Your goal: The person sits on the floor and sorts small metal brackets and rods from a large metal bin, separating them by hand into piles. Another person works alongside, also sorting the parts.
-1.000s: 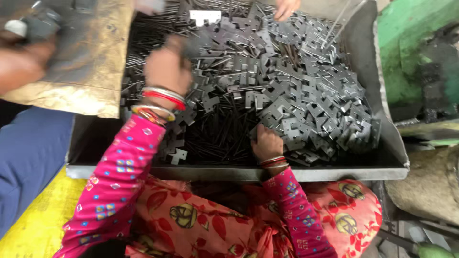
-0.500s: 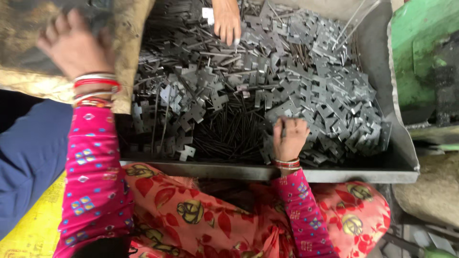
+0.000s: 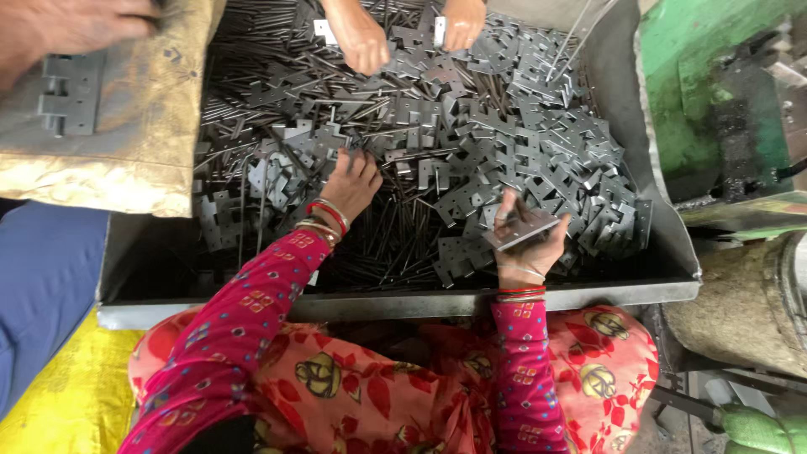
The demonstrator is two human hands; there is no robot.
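Right hand (image 3: 528,244) grips a flat grey metal plate (image 3: 521,230), left hand (image 3: 351,183) spreads loose fingers into the heaped grey stamped brackets (image 3: 521,160), co-worker's hands (image 3: 361,38) rummaging opposite.

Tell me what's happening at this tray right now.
A person in a pink patterned sleeve works over a metal tray heaped with flat grey metal plates and thin rods. Their right hand holds up a small stack of plates, while their left hand reaches into the pile, fingers among the pieces. Across the tray, another person's two hands pick through the same heap. To one side, joined plates lie on a worn cloth.
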